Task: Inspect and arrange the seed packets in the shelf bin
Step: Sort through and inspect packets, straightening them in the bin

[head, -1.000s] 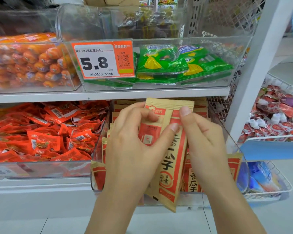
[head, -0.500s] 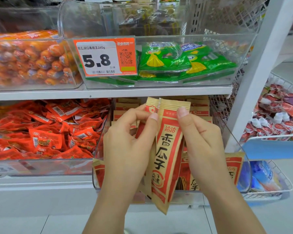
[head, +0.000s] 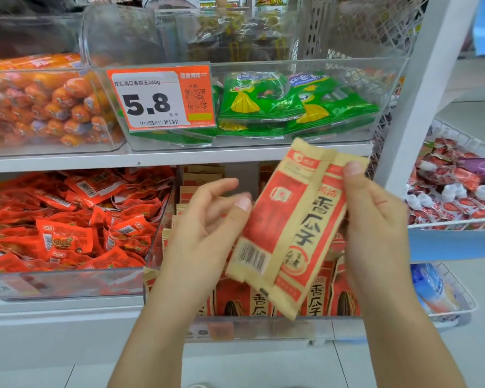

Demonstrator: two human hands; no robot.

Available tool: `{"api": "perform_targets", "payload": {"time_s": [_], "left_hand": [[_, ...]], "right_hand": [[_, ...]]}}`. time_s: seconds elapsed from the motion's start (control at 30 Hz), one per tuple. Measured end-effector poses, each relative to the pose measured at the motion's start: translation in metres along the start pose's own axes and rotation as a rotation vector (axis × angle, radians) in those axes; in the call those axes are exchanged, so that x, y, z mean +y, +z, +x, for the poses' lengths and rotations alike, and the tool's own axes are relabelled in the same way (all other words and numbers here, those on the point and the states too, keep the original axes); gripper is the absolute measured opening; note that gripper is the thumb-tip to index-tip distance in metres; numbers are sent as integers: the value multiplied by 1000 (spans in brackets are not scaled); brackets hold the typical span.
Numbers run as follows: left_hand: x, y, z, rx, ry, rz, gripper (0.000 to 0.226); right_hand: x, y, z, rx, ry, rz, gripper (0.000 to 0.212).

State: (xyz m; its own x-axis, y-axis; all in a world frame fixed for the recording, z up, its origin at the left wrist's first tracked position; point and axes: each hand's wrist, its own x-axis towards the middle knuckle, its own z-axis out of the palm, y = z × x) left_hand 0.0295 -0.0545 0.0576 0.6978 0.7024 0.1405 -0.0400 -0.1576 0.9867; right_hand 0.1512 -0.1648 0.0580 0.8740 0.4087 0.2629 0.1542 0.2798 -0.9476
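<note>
Two tan-and-red seed packets (head: 294, 228) are held fanned and tilted in front of the lower shelf. My right hand (head: 375, 219) grips them at their right edge, thumb on the top corner. The back packet shows its barcode side. My left hand (head: 205, 233) is beside their left edge with fingers spread and loose, the thumb tip touching the barcode packet. Below and behind them stands the clear shelf bin (head: 263, 327), with several more seed packets (head: 317, 301) upright inside.
A clear bin of red snack packets (head: 67, 225) sits left of the seed bin. On the shelf above are green packets (head: 277, 105) behind a 5.8 price tag (head: 163, 98), and orange sausages (head: 39, 107). A white upright post (head: 420, 107) and wire baskets (head: 459, 191) stand to the right.
The packets have swung up and to the right, tilting and fanning apart so the barcode side shows. My left hand has loosened from its pinch and spread its fingers.
</note>
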Motion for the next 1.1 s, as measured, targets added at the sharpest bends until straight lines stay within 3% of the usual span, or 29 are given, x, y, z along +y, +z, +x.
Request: {"api": "perform_targets", "payload": {"time_s": [0.13, 0.27, 0.33, 0.43, 0.5, 0.57, 0.67, 0.73, 0.87, 1.1], "left_hand": [[-1, 2, -3, -215, -41, 22, 34], [-5, 5, -2, -230, -71, -34, 33], [-5, 4, -1, -193, -92, -68, 32], [-5, 4, 0, -81, -110, -159, 30], [-4, 4, 2, 15, -98, -221, 32], [-4, 5, 3, 99, -50, -237, 37], [-3, 6, 3, 190, 61, -161, 45], [-3, 4, 1, 212, 157, -9, 39], [-5, 2, -2, 115, 345, 341, 28], [-7, 5, -2, 174, 585, 531, 22]], "right_hand": [[0, -13, 8, 118, 19, 41, 49], [-2, -17, 10, 89, 60, 41, 45], [-4, -18, 10, -1, 114, -17, 47], [-8, -18, 8, -300, 193, -138, 49], [-10, -15, 4, -468, 237, -122, 39], [-10, -12, 1, -522, 245, -38, 30], [-10, -7, 0, -433, 244, 76, 25], [-10, -5, 0, -368, 224, 80, 29], [-5, -3, -1, -292, 109, 13, 20], [-6, 1, 0, -227, 13, 69, 15]]}}
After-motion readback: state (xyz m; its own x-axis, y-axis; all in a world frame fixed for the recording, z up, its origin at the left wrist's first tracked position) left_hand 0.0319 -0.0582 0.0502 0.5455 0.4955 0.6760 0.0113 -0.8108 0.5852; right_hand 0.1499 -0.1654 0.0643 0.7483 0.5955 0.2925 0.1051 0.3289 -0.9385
